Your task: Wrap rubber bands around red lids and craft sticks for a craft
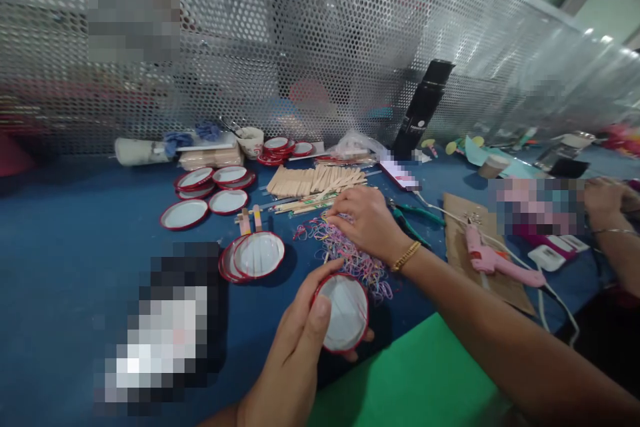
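Note:
My left hand [305, 320] is wrapped round a red-rimmed jar lid [345, 313], its pale inside facing up and my thumb over the rim. Beyond it, my right hand [363, 220] reaches down into a tangled heap of thin coloured rubber bands [367, 267]. Its fingers are bent together at the heap's far left part, and whatever lies between the tips is hidden. Left of the heap, more red-rimmed lids [260, 255] overlap, with craft sticks [257, 219] projecting behind them.
Loose lids [184, 214] and wooden sticks [315, 180] lie farther back. A pink glue gun [500, 263] with its cord rests on cardboard at right, near green-handled pliers [407, 223]. A black bottle [424, 110] stands by the perforated metal screen [225, 47]. Another person's hand [603, 203] is at far right.

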A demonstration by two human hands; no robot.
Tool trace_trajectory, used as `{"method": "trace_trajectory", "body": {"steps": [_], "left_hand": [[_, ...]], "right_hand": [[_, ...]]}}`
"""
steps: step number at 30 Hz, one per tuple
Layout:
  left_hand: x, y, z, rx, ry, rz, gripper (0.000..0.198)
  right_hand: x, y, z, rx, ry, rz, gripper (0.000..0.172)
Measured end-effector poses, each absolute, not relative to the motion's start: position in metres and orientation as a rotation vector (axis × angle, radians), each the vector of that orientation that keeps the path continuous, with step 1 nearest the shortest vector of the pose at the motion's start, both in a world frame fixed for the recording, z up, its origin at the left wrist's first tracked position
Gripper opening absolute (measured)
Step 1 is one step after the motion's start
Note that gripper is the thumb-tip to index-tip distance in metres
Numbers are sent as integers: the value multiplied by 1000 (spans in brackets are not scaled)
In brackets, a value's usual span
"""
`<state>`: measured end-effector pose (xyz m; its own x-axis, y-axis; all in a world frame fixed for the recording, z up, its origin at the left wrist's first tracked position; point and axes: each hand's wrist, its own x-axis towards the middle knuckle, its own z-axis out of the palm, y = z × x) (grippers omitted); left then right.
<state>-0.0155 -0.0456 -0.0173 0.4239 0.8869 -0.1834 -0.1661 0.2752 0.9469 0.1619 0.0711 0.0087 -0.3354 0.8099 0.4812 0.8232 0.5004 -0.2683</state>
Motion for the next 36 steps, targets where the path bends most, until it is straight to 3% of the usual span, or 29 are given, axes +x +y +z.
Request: {"method": "trace_trajectory", "body": {"steps": [5,15,24,28,36], "left_hand": [[-15,-48,-16,1056,847,851,58],[-9,-42,-12,854,923,922,37],[-17,-13,-29,558,655,895,46],[-18,-10,-29,553,573,879,41],[-14,-24,-11,606,840,938,51]], "right_hand": [[171,48,24,-1218,-1978,287,10],[164,34,9,-1157,-1416,1306,22],[167,32,9,-1086,-1258,1467,23],[173,36,12,-1126,-1302,1354,22],[179,40,11,-1221,-1464,1114,20]]}}
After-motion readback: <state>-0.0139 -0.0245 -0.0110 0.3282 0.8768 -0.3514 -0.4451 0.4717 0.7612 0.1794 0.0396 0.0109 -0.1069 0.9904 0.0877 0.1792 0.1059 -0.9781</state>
